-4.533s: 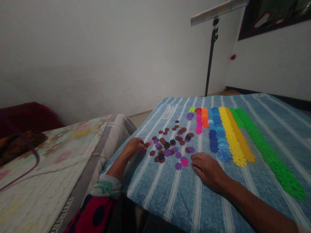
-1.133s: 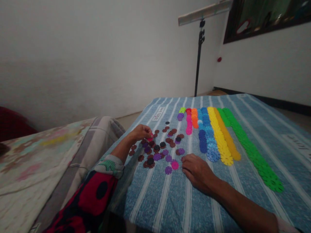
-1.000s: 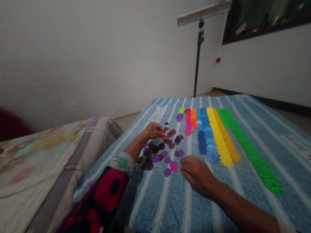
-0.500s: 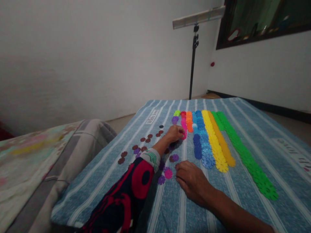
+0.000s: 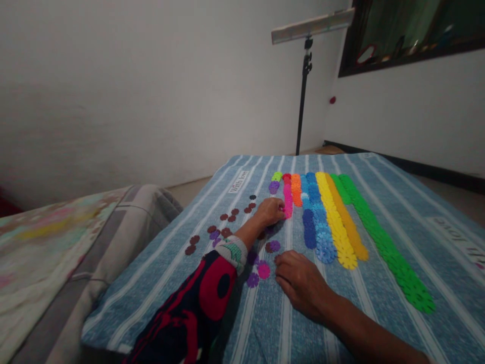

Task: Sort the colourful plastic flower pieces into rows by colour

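My left hand (image 5: 270, 211) is at the near end of a row of overlapping pink notched plastic discs (image 5: 288, 196). Its fingers are pinched, with a bit of pink showing at the tips. Lower down, my right hand (image 5: 301, 280) rests on the cloth with curled fingers, and what they hold, if anything, is hidden. Left of its fingertips lie a magenta disc (image 5: 264, 270) and a purple disc (image 5: 252, 280). A brown disc beside a purple one (image 5: 275, 246) lies just above those fingers. Scattered brown discs (image 5: 226, 232) spread to the left of my left forearm.
Rows of orange (image 5: 296, 189), blue (image 5: 325, 245), yellow (image 5: 343, 247) and green discs (image 5: 413, 288) run along the striped cloth (image 5: 151, 298). A lime disc (image 5: 277, 176) lies at the far end. A black stand (image 5: 302, 101) rises behind; a covered bed (image 5: 45, 263) is left.
My left hand has drawn back slightly to the left from the end of the pink row. My right hand has hardly moved.
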Demonstrator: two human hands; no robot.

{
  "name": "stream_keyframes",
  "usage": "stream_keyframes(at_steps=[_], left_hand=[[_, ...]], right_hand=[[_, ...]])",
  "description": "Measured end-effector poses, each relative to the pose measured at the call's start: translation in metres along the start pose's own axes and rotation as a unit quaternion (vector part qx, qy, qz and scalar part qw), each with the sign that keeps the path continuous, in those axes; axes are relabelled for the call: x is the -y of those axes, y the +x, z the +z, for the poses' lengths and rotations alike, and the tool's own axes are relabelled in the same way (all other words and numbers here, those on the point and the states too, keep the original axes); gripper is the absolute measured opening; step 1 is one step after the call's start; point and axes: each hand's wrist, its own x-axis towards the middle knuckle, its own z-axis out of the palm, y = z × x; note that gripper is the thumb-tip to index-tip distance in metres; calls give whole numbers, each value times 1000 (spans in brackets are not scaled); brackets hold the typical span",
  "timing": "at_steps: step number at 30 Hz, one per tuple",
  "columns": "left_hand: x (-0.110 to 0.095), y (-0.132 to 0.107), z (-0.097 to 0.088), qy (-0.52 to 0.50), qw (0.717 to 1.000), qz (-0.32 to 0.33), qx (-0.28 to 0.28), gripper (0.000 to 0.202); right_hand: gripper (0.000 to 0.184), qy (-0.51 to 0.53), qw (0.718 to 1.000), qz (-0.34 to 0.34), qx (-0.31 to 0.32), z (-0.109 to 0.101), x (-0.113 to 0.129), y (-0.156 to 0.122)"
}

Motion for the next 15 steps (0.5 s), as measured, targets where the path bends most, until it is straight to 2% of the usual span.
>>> stream_keyframes(at_steps=[3,7,11,15], left_hand=[[-8,-7,3,23,999,-35,15,34],[-19,-10,13,73,995,-63,-6,44],[-28,-9,18,89,993,-76,-8,39],[-31,-10,14,67,995,-74,-5,41]], right_hand=[[12,-1,1000,-5,-3,1,-1,-1],[11,-4,1000,-5,-5,3,-2,-1],[11,-5,1000,-11,-5,3,-3,-1],[11,-2,1000,-17,-2,2,-5,-1]])
